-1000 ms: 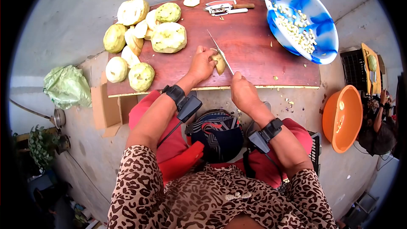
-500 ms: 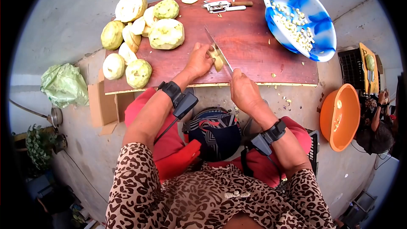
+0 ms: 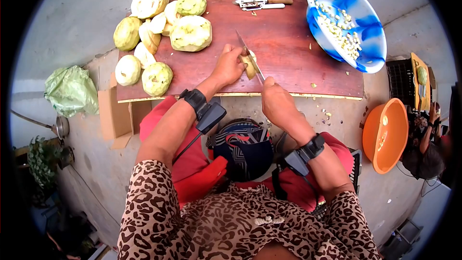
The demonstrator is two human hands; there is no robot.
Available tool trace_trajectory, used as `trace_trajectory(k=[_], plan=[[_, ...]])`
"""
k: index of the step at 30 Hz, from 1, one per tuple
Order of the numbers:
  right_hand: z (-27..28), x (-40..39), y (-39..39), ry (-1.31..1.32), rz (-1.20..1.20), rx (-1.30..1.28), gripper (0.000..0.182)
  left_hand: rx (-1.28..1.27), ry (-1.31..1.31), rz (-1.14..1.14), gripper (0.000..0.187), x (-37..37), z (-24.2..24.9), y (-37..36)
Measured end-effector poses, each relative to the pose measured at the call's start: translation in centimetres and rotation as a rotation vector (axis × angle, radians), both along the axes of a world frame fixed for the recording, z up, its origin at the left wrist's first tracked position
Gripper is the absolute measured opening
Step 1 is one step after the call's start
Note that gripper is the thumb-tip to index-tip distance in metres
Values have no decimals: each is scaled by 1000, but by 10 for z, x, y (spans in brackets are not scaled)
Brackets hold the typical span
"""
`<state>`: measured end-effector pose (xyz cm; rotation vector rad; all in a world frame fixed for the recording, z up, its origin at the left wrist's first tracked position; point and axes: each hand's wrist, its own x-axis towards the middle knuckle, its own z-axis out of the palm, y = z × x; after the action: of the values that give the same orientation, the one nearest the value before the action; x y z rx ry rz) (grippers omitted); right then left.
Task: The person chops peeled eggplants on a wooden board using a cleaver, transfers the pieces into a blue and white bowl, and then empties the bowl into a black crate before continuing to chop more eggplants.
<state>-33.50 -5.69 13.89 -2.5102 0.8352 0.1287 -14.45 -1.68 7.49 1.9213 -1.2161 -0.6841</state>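
On the dark red cutting board [image 3: 284, 53] my left hand [image 3: 227, 67] pins down a small pale vegetable piece [image 3: 250, 66]. My right hand [image 3: 275, 102] grips a knife [image 3: 249, 56] whose blade runs up and left across that piece. Both wrists wear black straps with a small device. A heap of peeled pale green vegetables [image 3: 191, 32] lies on the board's left end.
A blue and white bowl [image 3: 363, 24] of diced pieces tilts at the board's right end. A peeler [image 3: 255, 3] lies at the far edge. An orange basin [image 3: 385, 135] stands at right on the concrete floor, a green bag [image 3: 71, 90] at left. Another person [image 3: 426, 137] sits far right.
The knife blade has shifted slightly against the piece under my left hand. Both hands stay in the same spot on the board; the view has tilted a little.
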Motion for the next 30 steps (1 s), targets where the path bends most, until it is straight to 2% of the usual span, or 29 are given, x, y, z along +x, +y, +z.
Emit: trace_trajectory(k=[8, 16, 30], plan=[[-25, 2, -2, -41, -64, -18, 18, -18, 29, 16, 30, -1, -9, 0], [9, -1, 4, -38, -76, -1, 17, 9, 4, 66, 30, -3, -3, 2], [26, -7, 7, 11, -17, 40, 17, -23, -7, 57, 27, -3, -9, 3]])
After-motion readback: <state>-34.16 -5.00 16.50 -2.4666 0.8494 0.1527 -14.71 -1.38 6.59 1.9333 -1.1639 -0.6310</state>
